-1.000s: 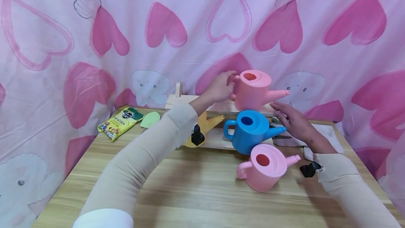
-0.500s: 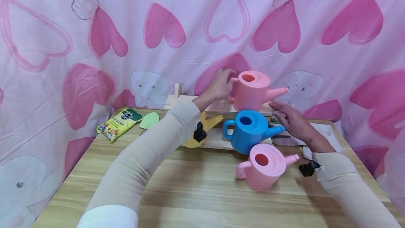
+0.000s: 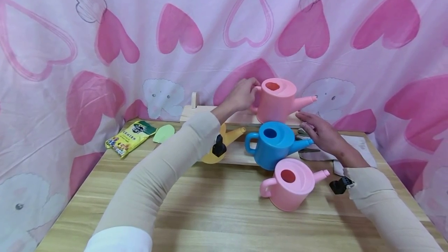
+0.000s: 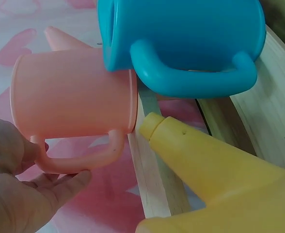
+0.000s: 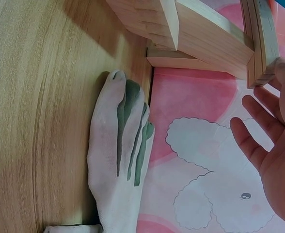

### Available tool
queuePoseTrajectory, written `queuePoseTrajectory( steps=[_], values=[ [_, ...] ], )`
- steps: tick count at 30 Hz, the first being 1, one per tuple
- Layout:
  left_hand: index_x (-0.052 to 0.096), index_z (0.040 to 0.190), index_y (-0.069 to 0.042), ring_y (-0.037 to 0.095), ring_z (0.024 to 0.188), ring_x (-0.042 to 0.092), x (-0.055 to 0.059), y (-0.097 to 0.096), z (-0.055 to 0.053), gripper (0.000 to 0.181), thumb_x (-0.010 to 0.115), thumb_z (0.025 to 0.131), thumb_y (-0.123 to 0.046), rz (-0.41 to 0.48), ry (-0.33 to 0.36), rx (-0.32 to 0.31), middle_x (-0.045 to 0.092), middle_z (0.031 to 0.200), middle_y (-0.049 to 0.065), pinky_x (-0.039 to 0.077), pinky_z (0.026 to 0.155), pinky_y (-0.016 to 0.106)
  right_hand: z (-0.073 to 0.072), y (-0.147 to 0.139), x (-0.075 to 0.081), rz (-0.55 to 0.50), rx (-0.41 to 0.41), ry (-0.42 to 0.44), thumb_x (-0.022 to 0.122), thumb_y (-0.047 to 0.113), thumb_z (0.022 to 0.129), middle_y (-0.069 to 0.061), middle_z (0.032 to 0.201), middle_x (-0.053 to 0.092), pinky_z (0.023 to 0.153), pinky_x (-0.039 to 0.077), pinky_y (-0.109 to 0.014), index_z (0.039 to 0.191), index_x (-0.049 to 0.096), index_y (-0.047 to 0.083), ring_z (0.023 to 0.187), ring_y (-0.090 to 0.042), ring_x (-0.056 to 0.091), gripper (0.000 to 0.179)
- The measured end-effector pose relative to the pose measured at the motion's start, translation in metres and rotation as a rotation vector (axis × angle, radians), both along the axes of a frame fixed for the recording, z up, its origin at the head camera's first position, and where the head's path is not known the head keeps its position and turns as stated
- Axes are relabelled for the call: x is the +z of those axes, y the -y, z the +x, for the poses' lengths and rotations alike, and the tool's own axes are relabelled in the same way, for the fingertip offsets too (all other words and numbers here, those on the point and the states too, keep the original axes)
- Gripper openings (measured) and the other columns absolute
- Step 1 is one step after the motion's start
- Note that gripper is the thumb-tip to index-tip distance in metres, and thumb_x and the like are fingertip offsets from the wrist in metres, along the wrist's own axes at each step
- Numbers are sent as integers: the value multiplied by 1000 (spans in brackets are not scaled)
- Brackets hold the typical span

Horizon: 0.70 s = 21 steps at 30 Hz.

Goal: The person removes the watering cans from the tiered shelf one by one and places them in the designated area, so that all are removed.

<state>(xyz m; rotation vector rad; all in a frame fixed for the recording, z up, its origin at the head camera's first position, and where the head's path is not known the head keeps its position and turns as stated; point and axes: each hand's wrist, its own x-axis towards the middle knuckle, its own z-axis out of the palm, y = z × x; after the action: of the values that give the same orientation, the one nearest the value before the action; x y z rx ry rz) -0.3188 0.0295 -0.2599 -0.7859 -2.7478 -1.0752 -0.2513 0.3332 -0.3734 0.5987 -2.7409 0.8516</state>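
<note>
My left hand [image 3: 241,94] holds the handle of a salmon-pink watering can [image 3: 276,106]. That can stands upright on the top board of a small wooden shelf [image 3: 238,119], its spout to the right. In the left wrist view, thumb and fingers curl about the handle [image 4: 84,162]. With fingers mostly extended, my right hand [image 3: 323,133] touches the right end of the shelf's top board [image 5: 263,53]. A blue watering can [image 3: 271,149] sits lower, in front of the pink one. The yellow watering can [image 3: 214,157] is partly covered by my left arm.
Another pink watering can [image 3: 292,189] stands on the table [image 3: 210,217], nearer me. White-and-grey gloves [image 5: 116,145] lie right of the shelf. A yellow packet [image 3: 131,137] and a light green flat piece [image 3: 163,133] are at the left. A heart-patterned curtain [image 3: 210,18] hangs behind.
The whole head view drifts slightly. Both hands and the salmon-pink can keep practically the same places against the shelf.
</note>
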Motion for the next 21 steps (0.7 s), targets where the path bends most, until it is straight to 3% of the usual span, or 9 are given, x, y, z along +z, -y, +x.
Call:
queuePoseTrajectory(
  steps=[9, 13, 21],
  values=[
    [61, 126, -4, 20, 107, 54, -3, 2, -2, 22, 53, 109, -16, -15, -13, -1, 62, 116, 8, 51, 89, 25, -4, 3, -1, 17, -5, -5, 56, 18, 108, -23, 158, 39, 99, 44, -69, 155, 44, 4, 140, -54, 38, 50],
    [61, 125, -2, 21, 105, 56, -3, 4, -4, 23, 52, 108, -14, 17, -31, -10, 63, 115, 9, 52, 88, 25, -5, 4, -2, 19, -1, -3, 57, 19, 108, -23, 158, 39, 100, 44, -69, 155, 44, 5, 140, -54, 37, 51],
    [61, 122, -1, 23, 104, 62, 14, 12, -5, 21, 53, 108, -12, 158, -53, -9, 65, 117, 11, 55, 92, 27, -5, 4, -3, 21, -8, 7, 56, 22, 108, -23, 159, 38, 100, 43, -69, 157, 42, 8, 141, -54, 36, 52]
  ],
)
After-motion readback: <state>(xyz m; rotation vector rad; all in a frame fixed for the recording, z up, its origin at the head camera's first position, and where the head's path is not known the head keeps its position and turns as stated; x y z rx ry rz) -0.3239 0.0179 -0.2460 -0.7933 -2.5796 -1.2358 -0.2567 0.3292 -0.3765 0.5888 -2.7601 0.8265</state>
